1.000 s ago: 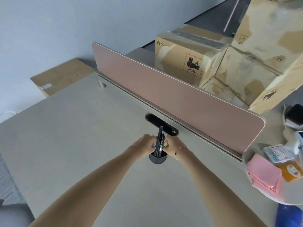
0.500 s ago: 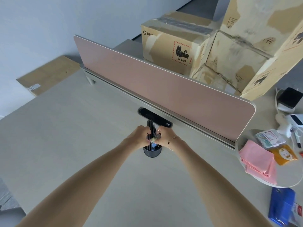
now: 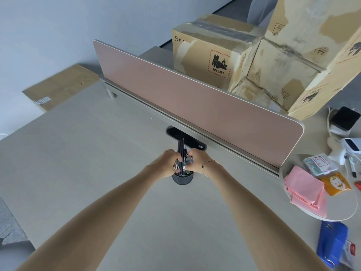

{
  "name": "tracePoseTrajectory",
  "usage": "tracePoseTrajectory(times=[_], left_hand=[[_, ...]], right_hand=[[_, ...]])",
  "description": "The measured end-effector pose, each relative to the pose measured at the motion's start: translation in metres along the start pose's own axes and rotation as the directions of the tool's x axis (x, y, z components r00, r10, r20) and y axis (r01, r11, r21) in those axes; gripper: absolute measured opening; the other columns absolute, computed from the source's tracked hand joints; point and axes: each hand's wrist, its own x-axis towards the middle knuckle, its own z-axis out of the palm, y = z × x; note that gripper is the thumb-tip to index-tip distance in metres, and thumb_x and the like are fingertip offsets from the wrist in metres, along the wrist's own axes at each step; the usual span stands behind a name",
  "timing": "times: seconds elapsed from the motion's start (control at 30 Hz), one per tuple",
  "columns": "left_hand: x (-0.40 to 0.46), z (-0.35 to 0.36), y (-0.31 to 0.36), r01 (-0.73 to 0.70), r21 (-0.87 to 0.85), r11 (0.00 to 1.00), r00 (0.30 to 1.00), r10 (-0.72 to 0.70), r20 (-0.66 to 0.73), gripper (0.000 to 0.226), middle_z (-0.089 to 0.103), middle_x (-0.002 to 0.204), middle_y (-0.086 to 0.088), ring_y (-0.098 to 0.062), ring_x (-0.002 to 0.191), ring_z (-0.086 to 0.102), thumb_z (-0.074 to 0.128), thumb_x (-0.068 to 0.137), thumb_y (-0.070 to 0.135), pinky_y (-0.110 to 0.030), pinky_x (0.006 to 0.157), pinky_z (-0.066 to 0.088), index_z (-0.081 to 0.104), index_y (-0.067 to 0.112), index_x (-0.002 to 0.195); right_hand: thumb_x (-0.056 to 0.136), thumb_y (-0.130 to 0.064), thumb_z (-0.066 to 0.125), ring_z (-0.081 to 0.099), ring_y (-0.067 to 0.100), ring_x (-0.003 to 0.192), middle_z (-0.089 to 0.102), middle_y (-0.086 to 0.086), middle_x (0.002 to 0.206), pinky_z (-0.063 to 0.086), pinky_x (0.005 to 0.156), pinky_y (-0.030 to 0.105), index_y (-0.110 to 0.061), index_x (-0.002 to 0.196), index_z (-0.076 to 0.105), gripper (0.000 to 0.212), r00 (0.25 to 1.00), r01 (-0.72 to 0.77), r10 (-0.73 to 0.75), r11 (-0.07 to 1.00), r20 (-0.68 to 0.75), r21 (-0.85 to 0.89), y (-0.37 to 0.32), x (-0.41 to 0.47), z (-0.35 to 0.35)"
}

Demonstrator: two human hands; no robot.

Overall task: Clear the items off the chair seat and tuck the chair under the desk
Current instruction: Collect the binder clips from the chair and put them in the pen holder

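**Gathering pens over a dark pen cup at the centre of a desk**

Reaching forward from the bottom of the frame, two bare forearms meet just below the middle of the picture. The left hand (image 3: pixel 167 163) and the right hand (image 3: pixel 197 161) are pressed close together, fingers curled around a bundle of black pens (image 3: pixel 182 153) and some small metal bits. The pens stand upright, their lower ends inside a round dark pen cup (image 3: pixel 182 179) that sits on the pale desk (image 3: pixel 88 153). A thin gold bracelet (image 3: pixel 207 166) circles the right wrist.

Just above the hands, a black oval cable slot (image 3: pixel 186 138) is set into the desk top. Behind it, a long pink divider panel (image 3: pixel 195 98) runs diagonally from upper left to middle right. Worn cardboard boxes (image 3: pixel 254 55) are stacked beyond the panel in the upper right. A flat cardboard sheet (image 3: pixel 60 87) lies at the left edge.

At the lower right, a round white tray (image 3: pixel 336 214) holds folded pink cloths (image 3: pixel 304 188) and an orange packet (image 3: pixel 335 183). A blue pouch (image 3: pixel 332 243) lies below it. The chair is out of view.
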Motion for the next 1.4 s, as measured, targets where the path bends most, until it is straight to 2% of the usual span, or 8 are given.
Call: tracePoseTrajectory(times=[0.1, 0.23, 0.33, 0.5, 0.77, 0.9, 1.1, 1.4], left_hand=[[-0.003, -0.002, 0.0, 0.004, -0.018, 1.0, 1.0, -0.004, -0.006, 0.044, 0.05, 0.114, -0.01, -0.028, 0.101, 0.059, 0.054, 0.079, -0.007, -0.044, 0.087, 0.053, 0.059, 0.016, 0.116], [-0.01, -0.004, -0.005, 0.017, -0.004, 1.0, 1.0, -0.017, -0.005, 0.043, 0.051, 0.113, -0.009, -0.027, 0.1, 0.059, 0.052, 0.079, -0.007, -0.046, 0.086, 0.053, 0.059, 0.017, 0.114], [-0.018, -0.007, -0.007, 0.028, 0.025, 0.999, 1.0, -0.028, -0.001, 0.04, 0.051, 0.114, -0.009, -0.027, 0.1, 0.057, 0.052, 0.082, -0.001, -0.042, 0.087, 0.051, 0.058, 0.018, 0.117], [-0.039, -0.014, -0.019, 0.05, 0.073, 0.996, 0.998, -0.052, 0.029, 0.042, 0.051, 0.12, -0.006, -0.029, 0.108, 0.057, 0.054, 0.085, 0.014, -0.044, 0.093, 0.049, 0.05, 0.023, 0.126], [-0.1, -0.033, -0.064, 0.17, 0.138, 0.976, 0.985, -0.17, -0.007, 0.042, 0.049, 0.13, -0.007, -0.028, 0.112, 0.055, 0.045, 0.093, 0.028, -0.035, 0.088, 0.045, 0.042, 0.022, 0.134], [-0.15, -0.04, -0.093, 0.259, 0.172, 0.95, 0.966, -0.257, -0.038, 0.05, 0.046, 0.136, -0.009, -0.028, 0.125, 0.046, 0.045, 0.093, 0.031, -0.039, 0.099, 0.041, 0.035, 0.02, 0.14], [-0.267, -0.036, -0.167, 0.448, 0.133, 0.884, 0.893, -0.436, -0.114, 0.05, 0.047, 0.136, -0.011, -0.027, 0.127, 0.043, 0.044, 0.093, 0.028, -0.042, 0.103, 0.039, 0.034, 0.017, 0.141], [-0.466, -0.018, -0.273, 0.707, -0.048, 0.706, 0.691, -0.703, -0.167, 0.052, 0.052, 0.131, -0.007, -0.026, 0.12, 0.052, 0.051, 0.087, 0.041, -0.041, 0.096, 0.048, 0.043, 0.021, 0.134]], right_hand=[[0.079, -0.013, 0.068, 0.056, 0.029, 0.107, 0.059, 0.016, 0.117, 0.047, 0.089, 0.033, 0.001, 0.119, 0.05, 0.046, 1.0, 0.019, -0.019, 1.0, -0.013, 0.0, -0.001, -0.005, -0.002], [0.08, -0.015, 0.068, 0.058, 0.03, 0.102, 0.059, 0.015, 0.101, 0.046, 0.089, 0.036, 0.004, 0.117, 0.051, 0.045, 0.999, 0.03, -0.028, 0.999, -0.044, 0.028, 0.0, -0.009, -0.001], [0.082, -0.013, 0.065, 0.06, 0.034, 0.104, 0.064, 0.022, 0.107, 0.048, 0.091, 0.04, 0.01, 0.112, 0.055, 0.039, 0.999, 0.032, -0.031, 0.999, -0.044, 0.012, -0.004, -0.013, -0.002], [0.082, -0.014, 0.064, 0.057, 0.027, 0.101, 0.06, 0.013, 0.109, 0.045, 0.088, 0.032, 0.001, 0.118, 0.053, 0.041, 0.997, 0.073, -0.074, 0.997, -0.027, -0.029, -0.013, -0.016, 0.003], [0.084, -0.024, 0.062, 0.046, 0.028, 0.124, 0.047, 0.016, 0.133, 0.037, 0.105, 0.037, -0.01, 0.133, 0.038, 0.056, 0.988, 0.157, -0.154, 0.974, 0.031, -0.162, -0.055, -0.035, 0.027], [0.087, -0.028, 0.059, 0.044, 0.031, 0.125, 0.045, 0.019, 0.133, 0.035, 0.106, 0.035, -0.007, 0.132, 0.039, 0.054, 0.975, 0.215, -0.199, 0.95, 0.095, -0.224, -0.084, -0.053, 0.051], [0.093, -0.035, 0.047, 0.041, 0.029, 0.126, 0.045, 0.017, 0.133, 0.036, 0.105, 0.037, -0.004, 0.128, 0.042, 0.047, 0.939, 0.308, -0.242, 0.909, 0.246, -0.28, -0.136, -0.093, 0.119], [0.095, -0.038, 0.042, 0.038, 0.029, 0.13, 0.04, 0.016, 0.138, 0.034, 0.106, 0.035, -0.005, 0.132, 0.039, 0.049, 0.827, 0.51, -0.336, 0.786, 0.451, -0.35, -0.235, -0.162, 0.235]])
